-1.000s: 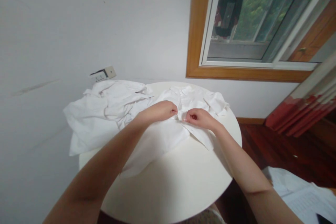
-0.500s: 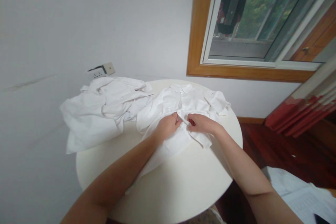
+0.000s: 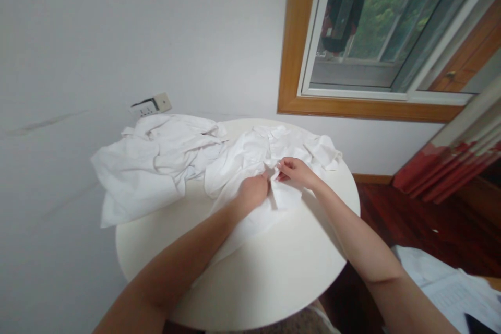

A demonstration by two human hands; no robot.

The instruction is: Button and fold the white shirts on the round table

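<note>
A white shirt [image 3: 250,159] lies crumpled across the far half of a round white table [image 3: 274,271]. My left hand [image 3: 254,191] rests on the shirt's front with its fingers curled and pinching the cloth. My right hand [image 3: 294,171] is right beside it, fingertips pinched on a fold of the same shirt and lifting it slightly. The two hands almost touch. A second heap of white cloth [image 3: 148,164] lies at the table's far left and hangs over its edge.
A white wall with a socket plate [image 3: 152,105] stands behind the table. A wood-framed window [image 3: 376,36] is at the upper right. Red curtain [image 3: 446,167] and dark wooden floor lie to the right. White papers [image 3: 450,287] are at the bottom right.
Both hands have drawn closer together on the shirt. The right hand has risen a little and pulled a fold of cloth up; the left hand has shifted slightly toward me.
</note>
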